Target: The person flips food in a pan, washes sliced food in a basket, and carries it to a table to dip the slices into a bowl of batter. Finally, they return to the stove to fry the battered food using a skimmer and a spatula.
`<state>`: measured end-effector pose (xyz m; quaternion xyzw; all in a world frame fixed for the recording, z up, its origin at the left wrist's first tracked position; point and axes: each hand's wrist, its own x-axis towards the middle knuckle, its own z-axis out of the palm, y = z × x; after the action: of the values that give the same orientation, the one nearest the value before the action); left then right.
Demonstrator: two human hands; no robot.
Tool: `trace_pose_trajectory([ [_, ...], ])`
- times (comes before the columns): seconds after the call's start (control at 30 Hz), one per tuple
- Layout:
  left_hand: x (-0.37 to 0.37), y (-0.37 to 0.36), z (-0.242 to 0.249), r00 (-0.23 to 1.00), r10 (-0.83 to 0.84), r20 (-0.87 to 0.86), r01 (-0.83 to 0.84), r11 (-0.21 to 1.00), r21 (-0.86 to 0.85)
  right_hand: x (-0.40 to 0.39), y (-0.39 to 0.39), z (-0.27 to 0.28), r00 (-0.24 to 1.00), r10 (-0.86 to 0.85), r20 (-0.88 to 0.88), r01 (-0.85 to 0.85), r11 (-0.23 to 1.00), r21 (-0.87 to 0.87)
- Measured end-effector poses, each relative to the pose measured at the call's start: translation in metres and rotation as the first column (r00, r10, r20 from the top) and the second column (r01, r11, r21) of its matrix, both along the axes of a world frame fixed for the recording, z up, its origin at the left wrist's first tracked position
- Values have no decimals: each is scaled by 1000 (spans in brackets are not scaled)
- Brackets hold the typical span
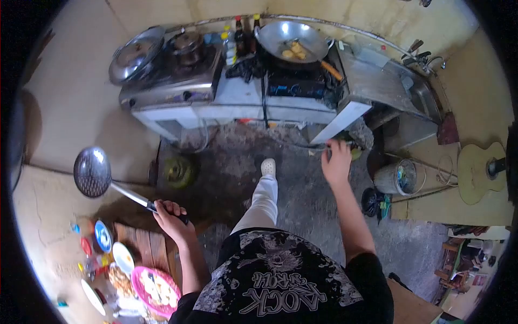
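My left hand [171,217] is closed round the black handle of a long metal skimmer ladle [92,171], whose round perforated bowl points up and to the left. My right hand [336,160] reaches forward and down, fingers on a small green-yellow object [355,153] below the corner of the counter; what that object is I cannot tell. On the burner ahead sits a wok [292,39] with a few pieces of yellow fried food [294,51] in it. My white-trousered leg and white shoe [267,166] step forward between the two arms.
A steel stove unit [178,81] with a pot and a big lid [135,54] stands at the left, sauce bottles [240,36] beside the wok, a sink [423,92] at the right. A green gas cylinder [179,170] and a bucket [400,177] sit on the floor. Plates of food [154,289] lie at lower left.
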<state>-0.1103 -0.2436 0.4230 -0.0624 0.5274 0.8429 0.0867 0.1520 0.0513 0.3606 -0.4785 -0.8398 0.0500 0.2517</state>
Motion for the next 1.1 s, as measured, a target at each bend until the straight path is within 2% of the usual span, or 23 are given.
trace_pose_trajectory([
  [0.1, -17, 96, 2, 975, -220, -42, 220, 975, -17, -40, 142, 4, 986, -162, 40, 151, 968, 200],
  [0.2, -36, 184, 2, 915, -403, 39, 405, 910, -91, -66, 252, -11, 925, -309, 223, 260, 939, 223],
  [0.27, -39, 226, 10, 840, -523, 146, 540, 833, -120, -78, 295, -21, 921, -283, 267, 263, 959, 107],
  [0.33, -42, 263, 15, 755, -618, 220, 654, 736, -175, -91, 321, -28, 928, -235, 288, 250, 968, -15],
  [0.43, -49, 302, 11, 635, -727, 259, 769, 626, -128, -106, 342, -38, 936, -136, 326, 182, 976, -118],
  [0.5, -51, 323, 22, 596, -757, 270, 802, 580, -144, -109, 352, -55, 936, -94, 339, 120, 991, -56],
  [0.67, -48, 351, 25, 563, -759, 326, 823, 549, -145, -107, 346, -33, 993, -99, 62, 110, 968, -226],
  [0.77, -46, 363, 23, 592, -733, 335, 804, 564, -187, -102, 357, -10, 989, -149, 9, 139, 896, -422],
  [0.8, -44, 367, 22, 605, -720, 339, 795, 572, -204, -96, 365, -20, 994, -86, -65, 64, 957, -283],
  [0.83, -41, 371, 24, 618, -708, 340, 784, 586, -206, -87, 371, -28, 971, -118, -207, -10, 846, -533],
  [0.87, -39, 375, 25, 631, -696, 343, 774, 598, -209, -83, 372, -23, 927, -188, -326, -120, 672, -731],
  [0.9, -38, 379, 26, 643, -684, 344, 763, 610, -213, -79, 370, -15, 865, -287, -411, -256, 452, -854],
  [0.93, -36, 382, 24, 650, -683, 334, 757, 619, -209, -81, 353, 17, 822, -398, -406, -291, 319, -902],
  [1.03, -32, 390, 15, 664, -675, 322, 744, 640, -195, -62, 347, 11, 797, -403, -449, -452, 94, -887],
  [1.07, -29, 393, 15, 667, -671, 324, 740, 645, -189, -61, 345, 18, 831, -388, -398, -410, 56, -910],
  [1.1, -27, 395, 15, 670, -667, 325, 737, 651, -184, -62, 346, 17, 856, -352, -379, -379, 70, -923],
])
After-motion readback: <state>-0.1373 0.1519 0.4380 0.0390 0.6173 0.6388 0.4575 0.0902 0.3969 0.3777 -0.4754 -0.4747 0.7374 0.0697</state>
